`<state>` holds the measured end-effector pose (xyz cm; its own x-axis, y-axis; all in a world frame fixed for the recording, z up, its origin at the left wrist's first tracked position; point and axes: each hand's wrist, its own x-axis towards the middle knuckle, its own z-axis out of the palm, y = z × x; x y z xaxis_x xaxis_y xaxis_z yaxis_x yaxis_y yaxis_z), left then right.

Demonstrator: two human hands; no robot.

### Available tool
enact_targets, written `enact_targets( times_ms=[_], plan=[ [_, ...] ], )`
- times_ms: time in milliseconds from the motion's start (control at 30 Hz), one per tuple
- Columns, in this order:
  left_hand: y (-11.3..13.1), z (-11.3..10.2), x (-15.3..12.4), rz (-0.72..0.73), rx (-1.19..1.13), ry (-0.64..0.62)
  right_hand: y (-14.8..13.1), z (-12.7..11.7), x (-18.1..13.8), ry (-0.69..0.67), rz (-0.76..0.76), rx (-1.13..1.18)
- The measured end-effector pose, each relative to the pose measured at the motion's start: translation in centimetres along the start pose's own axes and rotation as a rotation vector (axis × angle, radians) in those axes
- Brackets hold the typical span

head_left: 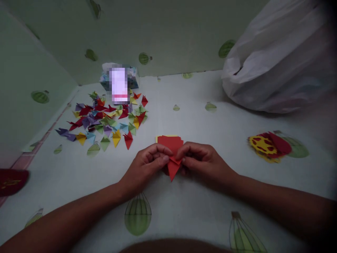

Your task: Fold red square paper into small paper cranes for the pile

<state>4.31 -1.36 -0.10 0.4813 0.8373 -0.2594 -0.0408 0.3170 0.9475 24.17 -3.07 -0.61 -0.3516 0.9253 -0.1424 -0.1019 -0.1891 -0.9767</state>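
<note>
Paper (pixel 172 172), red and folded to a point, is sitting between the left hand (pixel 152 160) and right hand (pixel 201 160), both pinching it. They are partly hiding its edges. Balloon prints (pixel 138 216) are dotting the pale counter (pixel 184 200) and green wall (pixel 179 28) beyond. Pixelation is masking a bright object (pixel 119 82) beyond the folded pieces (pixel 105 121), left of the hands. Right of them, a bag (pixel 276 70) is running out of view; far left, so is a red thing (pixel 13 182).

Ahead of me, a dull green wall (pixel 181 31) printed with balloons (pixel 143 58) meets a second wall (pixel 21 66) at a corner on my left. The pale surface (pixel 189 126) below bears similar balloons, with a pinkish strip (pixel 23 161) at left, in dim light.
</note>
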Motion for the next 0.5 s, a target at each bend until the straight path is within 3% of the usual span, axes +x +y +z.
enact_targets(
  times_ms=[167,333,500],
  plan=[
    [0.08,0.1,0.13,-0.026,0.018,0.017,-0.13,0.07,-0.03,-0.016,-0.096,-0.148],
    [-0.01,-0.05,0.25,-0.013,0.025,0.045,0.22,-0.08,0.07,-0.047,0.016,0.111],
    [-0.06,-0.19,0.38,0.012,0.04,0.035,0.52,-0.37,0.24,-0.055,0.053,0.212]
  ],
)
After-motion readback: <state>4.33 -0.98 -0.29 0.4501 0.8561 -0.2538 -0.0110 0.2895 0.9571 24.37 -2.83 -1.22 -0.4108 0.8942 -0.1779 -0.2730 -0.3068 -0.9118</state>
